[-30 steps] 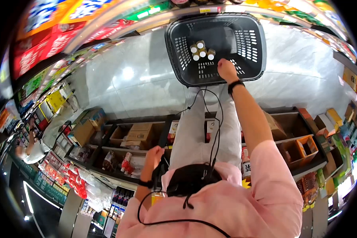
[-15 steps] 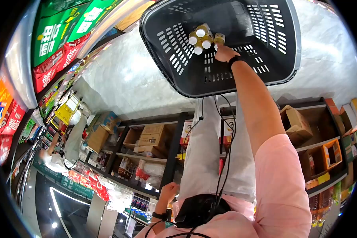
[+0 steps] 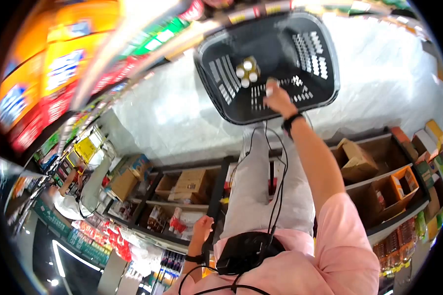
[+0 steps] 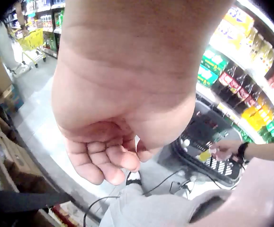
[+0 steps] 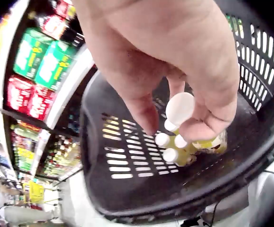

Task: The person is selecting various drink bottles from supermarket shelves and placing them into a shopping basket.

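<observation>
My right hand (image 3: 279, 101) pinches a small bottle (image 5: 180, 109) with a white cap and yellowish body, over the inside of a black plastic shopping basket (image 3: 231, 117). Its cap faces the camera in the right wrist view, and the fingers hide part of the body. Beside it in the basket stand several matching white-capped bottles (image 3: 248, 65), grouped towards the left side. My left hand (image 4: 122, 113) hangs near my hip with its fingers loosely curled and nothing in them. In the head view it is low, next to the wooden bins (image 3: 174, 209).
Drink shelves (image 5: 42, 90) with packs and bottles rise beyond the basket. Compartments with cardboard boxes (image 3: 189, 184) line the side behind my legs. Another person (image 3: 79, 196) and a yellow cart (image 4: 31, 42) are farther down the aisle. Black cables (image 3: 275, 182) hang along my trousers.
Half a second ago my right hand was at the bottle on the group's right edge; now that bottle is away from the others, nearer the basket's near rim. The left hand stays low.
</observation>
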Motion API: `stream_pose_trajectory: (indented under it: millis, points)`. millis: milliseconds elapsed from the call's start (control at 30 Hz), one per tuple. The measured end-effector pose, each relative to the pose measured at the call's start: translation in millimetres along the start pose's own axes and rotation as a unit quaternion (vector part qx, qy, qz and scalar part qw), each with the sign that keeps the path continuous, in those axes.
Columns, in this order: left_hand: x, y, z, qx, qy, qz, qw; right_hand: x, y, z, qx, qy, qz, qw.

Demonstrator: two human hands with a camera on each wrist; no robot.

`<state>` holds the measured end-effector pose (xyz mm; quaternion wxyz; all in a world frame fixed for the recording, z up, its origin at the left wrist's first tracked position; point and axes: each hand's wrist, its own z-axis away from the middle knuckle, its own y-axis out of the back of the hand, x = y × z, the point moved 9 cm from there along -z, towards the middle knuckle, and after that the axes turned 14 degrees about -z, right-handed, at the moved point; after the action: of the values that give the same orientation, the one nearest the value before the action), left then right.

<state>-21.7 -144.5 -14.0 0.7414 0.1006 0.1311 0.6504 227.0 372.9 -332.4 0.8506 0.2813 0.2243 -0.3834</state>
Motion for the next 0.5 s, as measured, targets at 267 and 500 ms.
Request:
stream_pose_trajectory:
  millis: [267,500]
  points:
    - [100,151,21,0.128,-0.279,0.139,0.942,-219,121,281,0.070,0.243,-0.160,0.954]
    - [290,249,107,0.247,-0.526,-0.220,0.784,-390,199,481,0.091,0.417,0.022,0.904]
